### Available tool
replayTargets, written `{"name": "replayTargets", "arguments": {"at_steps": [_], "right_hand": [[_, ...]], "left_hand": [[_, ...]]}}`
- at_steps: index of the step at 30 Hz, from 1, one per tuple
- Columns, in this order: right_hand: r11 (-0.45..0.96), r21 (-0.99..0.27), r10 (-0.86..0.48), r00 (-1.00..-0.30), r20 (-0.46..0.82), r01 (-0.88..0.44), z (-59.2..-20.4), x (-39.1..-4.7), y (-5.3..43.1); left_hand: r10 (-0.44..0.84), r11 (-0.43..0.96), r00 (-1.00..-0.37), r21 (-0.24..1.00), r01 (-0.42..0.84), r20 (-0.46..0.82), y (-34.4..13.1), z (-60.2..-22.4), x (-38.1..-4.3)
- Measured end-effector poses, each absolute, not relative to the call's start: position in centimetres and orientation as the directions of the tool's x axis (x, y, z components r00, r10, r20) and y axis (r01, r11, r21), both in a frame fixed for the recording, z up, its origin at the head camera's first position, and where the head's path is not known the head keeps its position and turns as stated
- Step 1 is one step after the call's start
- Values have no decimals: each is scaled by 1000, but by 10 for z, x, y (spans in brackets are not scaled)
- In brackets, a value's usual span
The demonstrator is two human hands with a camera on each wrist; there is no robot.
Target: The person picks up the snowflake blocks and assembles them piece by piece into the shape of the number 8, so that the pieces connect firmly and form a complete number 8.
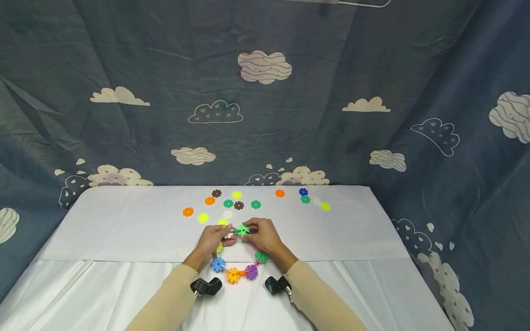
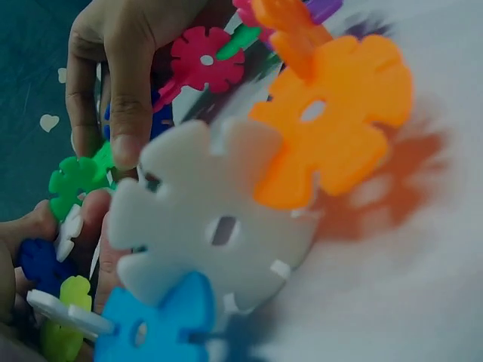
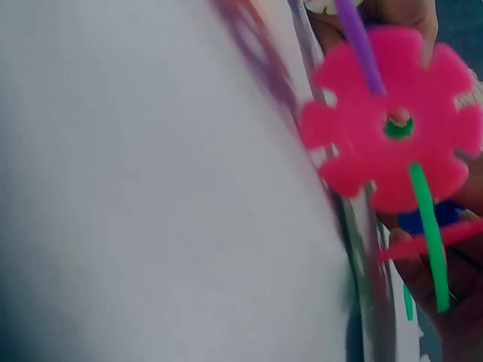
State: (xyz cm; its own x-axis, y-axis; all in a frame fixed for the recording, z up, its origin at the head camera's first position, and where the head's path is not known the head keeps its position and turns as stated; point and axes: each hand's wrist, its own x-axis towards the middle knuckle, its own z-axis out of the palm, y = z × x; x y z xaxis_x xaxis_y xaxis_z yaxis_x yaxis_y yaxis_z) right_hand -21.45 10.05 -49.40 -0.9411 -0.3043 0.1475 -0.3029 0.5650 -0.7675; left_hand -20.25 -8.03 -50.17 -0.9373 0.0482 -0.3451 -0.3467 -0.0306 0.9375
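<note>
Both hands hold a looped chain of interlocking notched plastic discs above the white cloth. My left hand [image 1: 212, 240] pinches a white disc [image 2: 69, 230] between thumb and fingers, a dark blue disc [image 2: 45, 260] close by. Opposite it, my right hand [image 1: 266, 235] grips the other side, its fingers partly hiding a blue disc [image 2: 162, 121]. Between the fingertips of both sits a bright green disc [image 1: 243, 230]. Lower down hang a light blue disc [image 1: 217, 265], an orange disc [image 1: 233, 276] and a purple disc [image 1: 251, 272]. A pink disc [image 3: 438, 151] fills much of the right wrist view.
Several loose discs lie beyond the hands, among them an orange disc [image 1: 188, 211], a yellow disc [image 1: 203, 218] and a brown disc [image 1: 239, 205]. Farther right are a dark blue disc [image 1: 303, 191] and a yellow one. A dark cloud-patterned curtain [image 1: 290, 128] stands behind the table.
</note>
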Motion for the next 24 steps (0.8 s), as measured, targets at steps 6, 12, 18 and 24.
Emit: {"name": "replayTargets", "arguments": {"at_steps": [6, 12, 18, 24], "right_hand": [[439, -878, -356, -934, 28, -193, -494, -219, 113], [273, -961, -452, -875, -173, 48, -495, -223, 122], [160, -968, -449, -859, -248, 196, -498, -219, 123], [81, -964, -327, -907, -264, 251, -500, -213, 128]], "left_hand": [[180, 111, -923, 939, -325, -341, -86, -496, -213], [443, 383, -842, 914, -132, -307, -91, -477, -235], [463, 621, -877, 754, 215, -131, -88, -450, -246], [164, 523, -980, 832, 185, 115, -84, -441, -220]]}}
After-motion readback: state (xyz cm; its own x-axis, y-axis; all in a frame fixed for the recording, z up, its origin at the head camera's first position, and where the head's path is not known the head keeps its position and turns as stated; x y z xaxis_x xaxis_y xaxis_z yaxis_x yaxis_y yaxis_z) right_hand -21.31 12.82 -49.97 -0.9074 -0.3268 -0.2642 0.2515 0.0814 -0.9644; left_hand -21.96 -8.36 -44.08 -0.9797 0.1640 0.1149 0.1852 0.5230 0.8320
